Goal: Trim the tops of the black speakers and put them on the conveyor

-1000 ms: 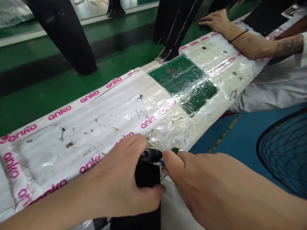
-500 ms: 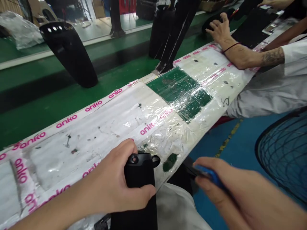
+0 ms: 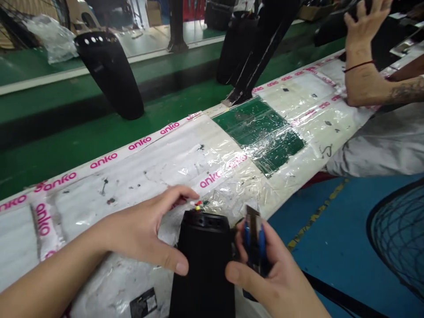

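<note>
"Head view: what's your left hand doing?"
"My left hand [image 3: 139, 234] is open, its fingers [image 3: 175, 193] spread just beside a black plastic fender [image 3: 203, 265], not gripping it."
"And your right hand?"
"My right hand [image 3: 261, 282] has its fingers [image 3: 266, 238] closed around a blue-handled cutter [image 3: 253, 238]."
"Where's the fender?"
"Upright at the near edge of the counter [image 3: 185, 150]"

A factory assembly line: a long film-wrapped worktop [image 3: 159, 150], black moulded parts [image 3: 109, 75] standing in a row beyond it, a co-worker's arm [image 3: 367, 84] at far right, and a wire fan guard [image 3: 397, 238] near right.
</note>
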Motion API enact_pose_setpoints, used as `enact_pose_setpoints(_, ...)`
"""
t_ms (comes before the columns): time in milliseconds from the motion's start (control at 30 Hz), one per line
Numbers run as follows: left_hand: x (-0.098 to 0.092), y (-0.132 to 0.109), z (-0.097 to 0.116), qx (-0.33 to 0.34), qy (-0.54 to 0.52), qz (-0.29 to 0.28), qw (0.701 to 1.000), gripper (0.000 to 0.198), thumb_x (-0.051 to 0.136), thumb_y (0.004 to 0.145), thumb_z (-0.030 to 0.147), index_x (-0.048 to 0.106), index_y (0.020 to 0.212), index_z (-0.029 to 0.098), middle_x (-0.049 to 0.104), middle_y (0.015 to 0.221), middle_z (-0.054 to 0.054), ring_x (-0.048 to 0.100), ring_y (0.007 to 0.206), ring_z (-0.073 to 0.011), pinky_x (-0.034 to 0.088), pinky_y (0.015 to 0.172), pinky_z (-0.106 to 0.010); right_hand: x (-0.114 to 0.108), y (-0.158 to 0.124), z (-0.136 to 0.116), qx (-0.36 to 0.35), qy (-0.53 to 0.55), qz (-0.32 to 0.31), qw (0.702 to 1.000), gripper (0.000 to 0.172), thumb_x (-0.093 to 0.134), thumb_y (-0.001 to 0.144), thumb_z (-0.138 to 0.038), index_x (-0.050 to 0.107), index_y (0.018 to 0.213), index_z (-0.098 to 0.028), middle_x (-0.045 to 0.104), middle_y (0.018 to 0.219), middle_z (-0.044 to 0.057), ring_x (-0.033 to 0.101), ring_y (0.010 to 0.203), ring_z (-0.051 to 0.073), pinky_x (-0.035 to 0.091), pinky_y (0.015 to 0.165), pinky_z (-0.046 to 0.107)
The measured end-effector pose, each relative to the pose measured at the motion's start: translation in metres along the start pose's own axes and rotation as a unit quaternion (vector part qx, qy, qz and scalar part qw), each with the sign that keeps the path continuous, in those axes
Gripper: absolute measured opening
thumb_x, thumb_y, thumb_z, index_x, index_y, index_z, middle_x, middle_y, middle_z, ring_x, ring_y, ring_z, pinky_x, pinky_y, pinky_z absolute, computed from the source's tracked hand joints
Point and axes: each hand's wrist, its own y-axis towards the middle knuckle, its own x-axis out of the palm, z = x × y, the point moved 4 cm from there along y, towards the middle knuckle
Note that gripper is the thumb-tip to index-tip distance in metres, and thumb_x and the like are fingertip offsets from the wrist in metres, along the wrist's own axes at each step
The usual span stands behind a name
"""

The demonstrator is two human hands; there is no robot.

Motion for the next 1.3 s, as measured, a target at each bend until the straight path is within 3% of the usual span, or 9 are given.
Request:
enact_pose_setpoints(167, 0.021, 0.014, 0.007, 0.062, 0.002, 0.006, 0.998, 0.07, 0.1, 0.059, 0.044, 0.067, 0.118, 0.03, 0.061, 0.141, -0.008, 0.034, 0.152, -0.0396, 0.034, 0.121, -0.056, -0.014, -0.013, 0.02, 0.055, 0.092, 0.037, 0.994, 0.052, 0.076, 0.085, -0.063, 0.054, 0.119, -0.03, 0.058, 0.081, -0.002, 0.059, 0.068, 0.018, 0.053, 0.063, 0.033)
enact_pose_setpoints(300, 0.037, 0.009, 0.018, -0.001, -0.027, 0.048, 0.998, 0.06, 0.097, 0.057, 0.053, 0.061, 0.096, 0.024, 0.066, 0.111, -0.005, 0.065, 0.101, -0.0293, 0.056, 0.085, -0.04, -0.002, -0.015, 0.02, 0.059, 0.113, 0.025, 0.991, 0.043, 0.065, 0.093, -0.063, 0.053, 0.121, -0.032, 0.058, 0.084, -0.003, 0.056, 0.06, 0.015, 0.051, 0.057, 0.031)
enact_pose_setpoints(500, 0.035, -0.004, 0.028, -0.065, 0.052, 0.096, 0.992, 0.056, 0.089, 0.062, 0.062, 0.059, 0.089, 0.023, 0.064, 0.091, -0.001, 0.062, 0.08, -0.0241, 0.048, 0.06, -0.029, -0.004, -0.014, 0.002, -0.01, -0.035, -0.015, 0.999, 0.032, 0.055, 0.103, -0.052, 0.059, 0.128, -0.033, 0.07, 0.085, 0.001, 0.07, 0.074, 0.022, 0.058, 0.063, 0.032)
enact_pose_setpoints(567, 0.032, -0.002, 0.027, -0.074, 0.071, 0.096, 0.99, 0.058, 0.088, 0.06, 0.065, 0.058, 0.086, 0.023, 0.063, 0.089, -0.001, 0.061, 0.078, -0.0243, 0.046, 0.058, -0.029, -0.011, -0.012, -0.016, -0.149, -0.235, -0.014, 0.96, 0.03, 0.049, 0.107, -0.044, 0.058, 0.131, -0.03, 0.076, 0.097, 0.006, 0.075, 0.084, 0.025, 0.06, 0.065, 0.032)
enact_pose_setpoints(667, 0.03, 0.005, 0.026, -0.065, 0.058, 0.082, 0.993, 0.058, 0.089, 0.059, 0.065, 0.059, 0.087, 0.023, 0.063, 0.088, -0.001, 0.059, 0.077, -0.0234, 0.045, 0.057, -0.028, -0.011, -0.009, -0.046, -0.369, -0.47, 0.008, 0.802, 0.025, 0.04, 0.11, -0.03, 0.054, 0.128, -0.022, 0.075, 0.091, 0.006, 0.073, 0.069, 0.023, 0.057, 0.054, 0.031)
enact_pose_setpoints(733, 0.029, 0.008, 0.027, -0.051, 0.052, 0.075, 0.995, 0.057, 0.091, 0.059, 0.062, 0.059, 0.085, 0.023, 0.06, 0.085, 0.0, 0.056, 0.073, -0.0209, 0.044, 0.056, -0.027, -0.007, -0.005, -0.06, -0.434, -0.554, -0.001, 0.711, 0.025, 0.035, 0.11, -0.025, 0.053, 0.125, -0.019, 0.07, 0.08, 0.003, 0.068, 0.058, 0.021, 0.052, 0.047, 0.032)
enact_pose_setpoints(800, 0.028, 0.01, 0.029, -0.042, 0.054, 0.076, 0.995, 0.057, 0.092, 0.058, 0.061, 0.058, 0.084, 0.023, 0.057, 0.082, 0.002, 0.052, 0.07, -0.0186, 0.042, 0.055, -0.026, -0.004, 0.0, -0.071, -0.45, -0.597, -0.015, 0.664, 0.029, 0.028, 0.111, -0.023, 0.054, 0.123, -0.017, 0.067, 0.075, 0.001, 0.066, 0.055, 0.021, 0.049, 0.045, 0.035)
enact_pose_setpoints(1067, 0.026, 0.015, 0.033, -0.038, 0.062, 0.055, 0.996, 0.056, 0.093, 0.056, 0.058, 0.056, 0.078, 0.023, 0.056, 0.078, 0.003, 0.052, 0.065, -0.0172, 0.039, 0.051, -0.025, -0.001, 0.009, -0.083, -0.444, -0.636, -0.06, 0.629, 0.035, 0.029, 0.104, -0.012, 0.056, 0.124, -0.017, 0.066, 0.077, -0.001, 0.066, 0.058, 0.02, 0.048, 0.048, 0.038)
enact_pose_setpoints(1300, 0.025, 0.015, 0.034, -0.046, 0.046, 0.059, 0.996, 0.056, 0.094, 0.056, 0.056, 0.054, 0.073, 0.022, 0.054, 0.076, 0.003, 0.052, 0.065, -0.0173, 0.037, 0.05, -0.025, -0.003, 0.01, -0.082, -0.411, -0.643, -0.093, 0.639, 0.062, 0.05, 0.057, -0.005, 0.054, 0.116, -0.022, 0.063, 0.072, -0.005, 0.062, 0.049, 0.018, 0.038, 0.043, 0.036)
